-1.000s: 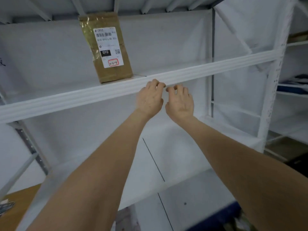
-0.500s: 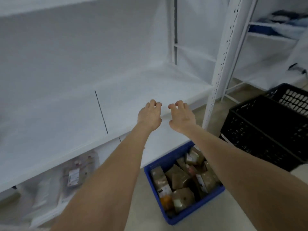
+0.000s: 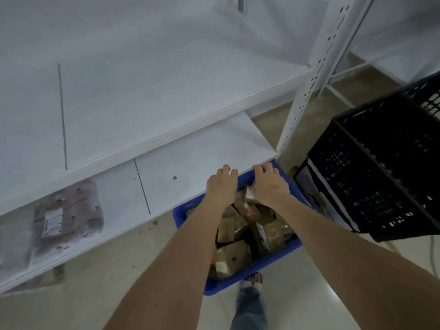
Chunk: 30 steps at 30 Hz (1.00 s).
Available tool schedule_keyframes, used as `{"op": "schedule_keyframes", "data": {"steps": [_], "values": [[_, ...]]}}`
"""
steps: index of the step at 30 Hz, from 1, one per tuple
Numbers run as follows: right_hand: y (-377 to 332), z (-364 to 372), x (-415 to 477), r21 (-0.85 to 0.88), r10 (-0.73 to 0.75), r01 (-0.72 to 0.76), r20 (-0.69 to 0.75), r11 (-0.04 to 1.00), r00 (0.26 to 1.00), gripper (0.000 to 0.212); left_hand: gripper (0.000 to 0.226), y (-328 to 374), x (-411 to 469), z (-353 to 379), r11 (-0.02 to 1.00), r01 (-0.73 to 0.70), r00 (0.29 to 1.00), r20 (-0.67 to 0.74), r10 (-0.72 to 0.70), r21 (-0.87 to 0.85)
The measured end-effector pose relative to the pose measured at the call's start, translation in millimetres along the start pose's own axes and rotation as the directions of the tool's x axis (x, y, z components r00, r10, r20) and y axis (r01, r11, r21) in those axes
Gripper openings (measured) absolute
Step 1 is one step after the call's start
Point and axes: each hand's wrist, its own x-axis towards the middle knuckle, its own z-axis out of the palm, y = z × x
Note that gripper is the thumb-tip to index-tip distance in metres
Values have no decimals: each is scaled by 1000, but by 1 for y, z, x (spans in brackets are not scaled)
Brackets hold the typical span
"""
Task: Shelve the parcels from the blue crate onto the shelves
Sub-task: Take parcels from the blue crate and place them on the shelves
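Blue crate (image 3: 269, 259) sits on the floor at about 5 o'clock of the view, its far end tucked just under the front edge of the bottom shelf (image 3: 190, 163). Brown parcels (image 3: 234, 258) lie in it in a loose heap, several deep, so most of the job seems still ahead.

A second ago both grips were up at the lip of a high shelf, just beside a brown parcel standing there. Half a second ago they were dropping past a bare middle shelf with the crate coming into sight below. Now the view tips right down and the left grip (image 3: 221, 186) and right grip (image 3: 270, 186) hang over the crate's 12 o'clock end, side by side and near each other. Both are released, fingers loosely bent and holding nothing. The right fingertips (image 3: 262, 168) lie over the far rim; whether they touch it I cannot tell.

That reads as one parcel delivered and the reach for the next one starting; no parcel is picked yet.

At 3 o'clock of the crate stands a black crate (image 3: 381, 175), close beside it. At 9 o'clock, on the bottom shelf, lies a pale pouch (image 3: 69, 215) with a label. A sandalled foot (image 3: 253, 278) shows at the crate's 6 o'clock corner.
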Motion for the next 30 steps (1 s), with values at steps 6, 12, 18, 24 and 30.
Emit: {"op": "schedule_keyframes", "data": {"steps": [6, 12, 18, 24, 30], "values": [[43, 56, 63, 38, -10, 3, 172, 999, 985, 52, 43, 18, 65, 65, 997, 56, 987, 153, -47, -52], [95, 114, 122, 104, -23, -5, 266, 995, 964, 71, 42, 50, 126, 121, 941, 237, 941, 296, -162, -240], [156, 183, 169, 304, 68, -198, 388, 932, 919, 78, 49, 85, 172, 202, 829, 407, 889, 373, -264, -383], [213, 255, 212, 429, 201, -414, 459, 803, 865, 83, 52, 114, 223, 272, 685, 494, 867, 361, -343, -535], [231, 318, 255, 570, 329, -631, 548, 526, 769, 80, 56, 110, 285, 326, 551, 500, 855, 281, -436, -668]]}}
